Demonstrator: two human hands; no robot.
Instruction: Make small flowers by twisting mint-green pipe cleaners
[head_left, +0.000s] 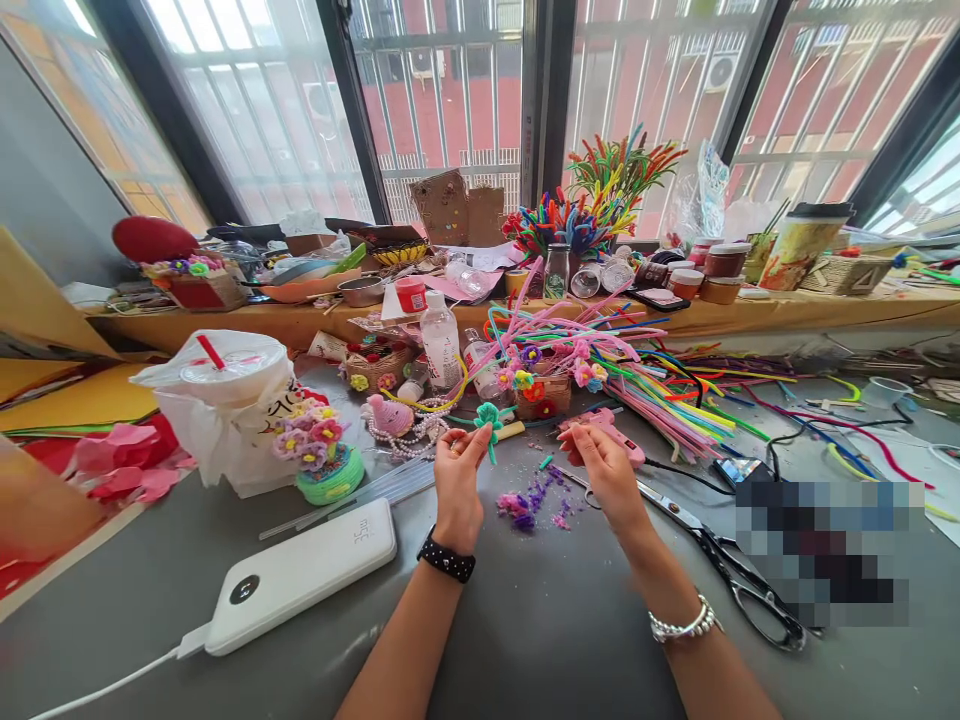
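Left of centre, the left hand (459, 490) had the green, fuzzy, flower-shaped piece (488, 416) pinched upright above the grey table (555, 630); a light grip at its edge suited those soft loops, which hard squeezing could have flattened. Purple-and-pink fuzzy scraps (521, 508) lay between the hands. Rightward, the right hand (606, 478) had fingertips pressed together near the pink plastic glue gun (624, 440); anything between them, I couldn't tell.

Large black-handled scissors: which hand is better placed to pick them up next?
Right, probably. The right hand is nearer the large scissors, and nothing is clearly visible in its pinched grip; the left hand, farther off, holds the green fuzzy flower.
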